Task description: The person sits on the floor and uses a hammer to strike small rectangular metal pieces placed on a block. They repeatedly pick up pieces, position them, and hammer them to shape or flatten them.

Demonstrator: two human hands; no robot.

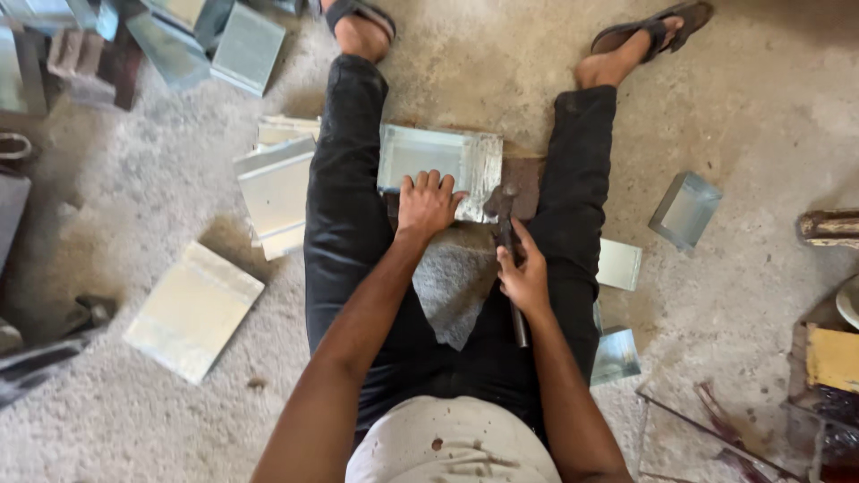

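With several folded metal pieces [273,183] already lying around, the left hand [428,204] presses spread fingers on the sheet-metal tray [429,156] between the legs, the right hand [526,277] clamped on the hammer [506,234], edge work seemingly unfinished.

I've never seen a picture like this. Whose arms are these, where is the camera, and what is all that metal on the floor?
The camera sits on a person's head and looks down, so the arms and legs are their own. They sit on a concrete floor, legs apart. The left hand presses flat on a shiny sheet-metal tray between the legs. The right hand grips a hammer, its head at the tray's edge. Similar metal pieces lie scattered around.
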